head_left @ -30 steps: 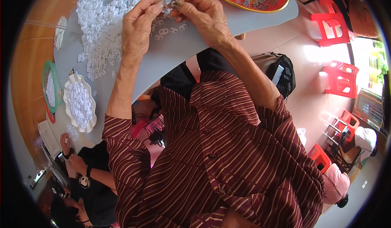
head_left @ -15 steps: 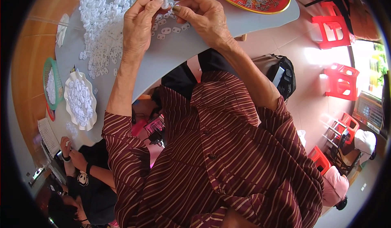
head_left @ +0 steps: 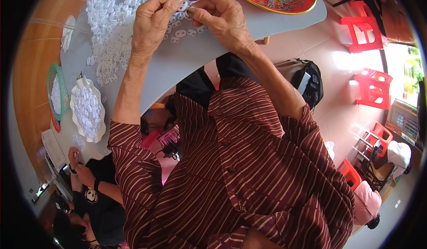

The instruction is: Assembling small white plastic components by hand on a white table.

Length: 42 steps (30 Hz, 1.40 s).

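Observation:
Over the grey table, my left hand pinches a small white oval plastic piece with holes in it. My right hand is closed at the piece's right side, thumb against fingers. Whatever sits between those fingertips is too small to make out. Just below the hands lie several loose white plastic pieces. A large heap of similar pieces spreads to the left, with more translucent ones at its near end.
A round red tray at the far right holds many small grey metal parts. On the left stand a scalloped white dish of white pieces and a green basket. A co-worker sits at lower left. Red stools stand on the right.
The white piece has turned between my fingers, so its holed face shows now. My left hand has shifted very slightly left, and the right fingers have come closer to the piece.

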Each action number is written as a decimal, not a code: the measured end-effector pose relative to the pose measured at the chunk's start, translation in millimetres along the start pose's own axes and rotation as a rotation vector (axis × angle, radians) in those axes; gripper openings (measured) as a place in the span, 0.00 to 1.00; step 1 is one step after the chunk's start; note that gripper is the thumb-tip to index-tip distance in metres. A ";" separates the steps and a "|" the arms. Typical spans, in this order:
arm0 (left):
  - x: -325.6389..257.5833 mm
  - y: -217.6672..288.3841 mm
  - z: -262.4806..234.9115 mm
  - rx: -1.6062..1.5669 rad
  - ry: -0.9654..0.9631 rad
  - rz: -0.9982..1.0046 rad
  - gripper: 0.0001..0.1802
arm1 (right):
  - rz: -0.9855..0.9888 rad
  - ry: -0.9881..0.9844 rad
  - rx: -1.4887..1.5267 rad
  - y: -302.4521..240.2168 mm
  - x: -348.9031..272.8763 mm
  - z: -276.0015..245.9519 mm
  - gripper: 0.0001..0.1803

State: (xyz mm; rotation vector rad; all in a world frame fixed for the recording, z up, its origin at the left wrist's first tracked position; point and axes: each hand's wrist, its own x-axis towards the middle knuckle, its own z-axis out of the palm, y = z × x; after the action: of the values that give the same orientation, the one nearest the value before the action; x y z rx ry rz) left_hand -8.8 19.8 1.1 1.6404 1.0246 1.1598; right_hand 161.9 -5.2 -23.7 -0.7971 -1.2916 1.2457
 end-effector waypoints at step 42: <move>-10.3 -1.7 7.1 0.249 -0.016 0.054 0.13 | -0.085 -0.011 -0.144 1.4 -1.6 5.5 0.15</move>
State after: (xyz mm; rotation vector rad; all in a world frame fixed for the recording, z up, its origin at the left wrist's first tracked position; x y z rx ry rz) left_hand -4.6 9.4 -4.6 1.8780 1.1580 1.0860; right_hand 156.5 -7.6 -24.5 -0.8288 -1.4220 1.1003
